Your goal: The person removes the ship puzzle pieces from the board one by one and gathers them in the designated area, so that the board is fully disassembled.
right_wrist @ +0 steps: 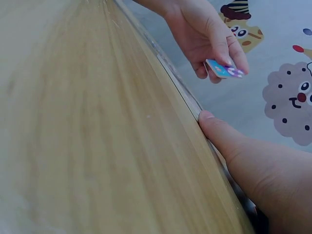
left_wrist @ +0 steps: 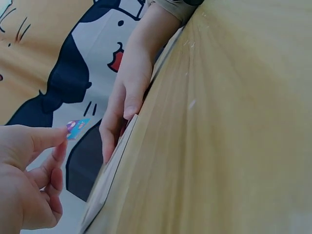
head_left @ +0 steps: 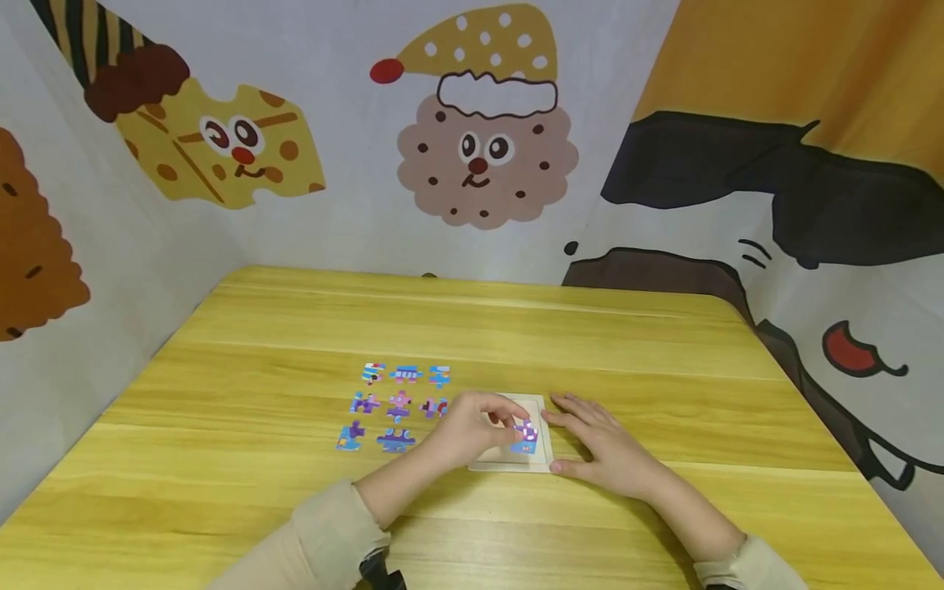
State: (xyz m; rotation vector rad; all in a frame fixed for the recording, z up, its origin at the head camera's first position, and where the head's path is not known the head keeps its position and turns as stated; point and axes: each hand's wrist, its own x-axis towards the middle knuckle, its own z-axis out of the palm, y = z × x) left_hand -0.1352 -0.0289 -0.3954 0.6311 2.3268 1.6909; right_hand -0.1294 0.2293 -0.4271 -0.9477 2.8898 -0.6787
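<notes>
My left hand (head_left: 468,430) pinches a blue and purple jigsaw piece (head_left: 524,442) between thumb and fingers. In the left wrist view, the piece (left_wrist: 78,128) is held up off the surface. Beneath it in the head view lies a pale, shallow puzzle tray (head_left: 509,468) with a raised rim. My right hand (head_left: 608,447) rests at the tray's right side, fingers spread and fairly straight. Its thumb touches the tray's near right corner, as the right wrist view also shows. Part of the tray is hidden behind my left hand.
Several loose jigsaw pieces lie in rough rows left of the tray, among them a wide purple one (head_left: 396,440) and a pink one (head_left: 399,402). All stand on a yellow wooden table (head_left: 627,344). A cloth with cartoon prints (head_left: 354,238) hangs behind it.
</notes>
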